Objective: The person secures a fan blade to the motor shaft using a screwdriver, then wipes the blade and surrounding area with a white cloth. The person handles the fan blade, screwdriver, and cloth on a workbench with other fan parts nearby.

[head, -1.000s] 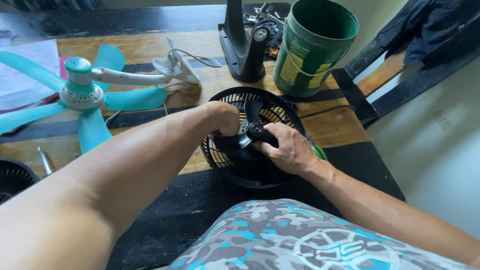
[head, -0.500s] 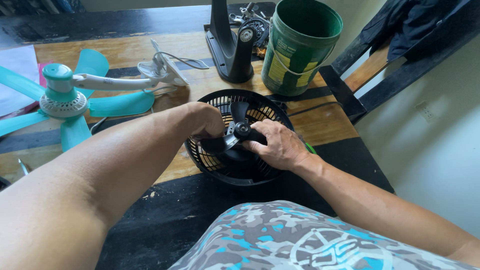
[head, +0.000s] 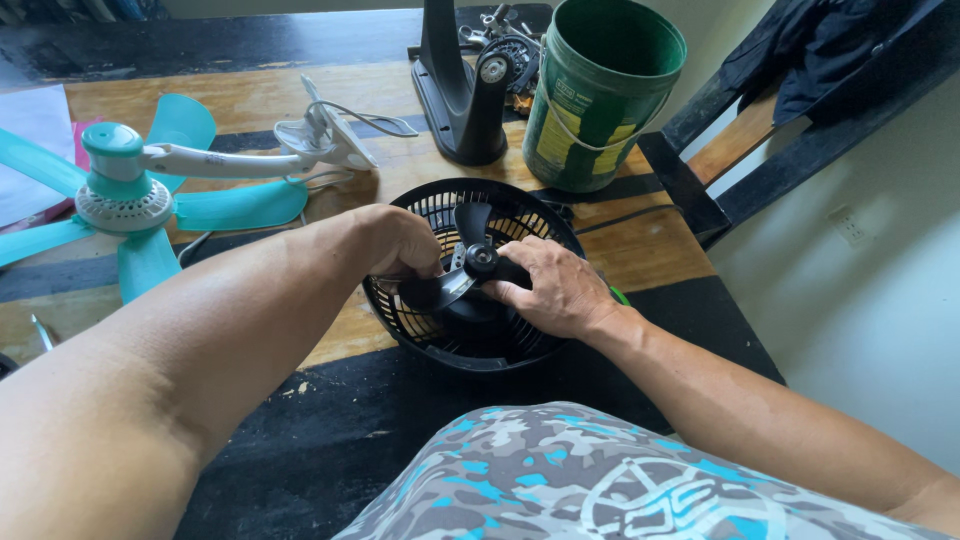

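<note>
Black fan grille (head: 420,330) w/ black blade (head: 470,262) flat on bench (head: 640,250), centre. L hand (head: 400,245) curled over blade's left side, fingers closed on it. R hand (head: 555,290) fingers pinching hub from right. Green bucket (head: 600,95) behind, black stand (head: 465,95) beside it. Teal fan (head: 130,200) well left.

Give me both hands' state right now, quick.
Left hand: closed on the black fan blade.
Right hand: closed on the same blade, near its hub.
</note>
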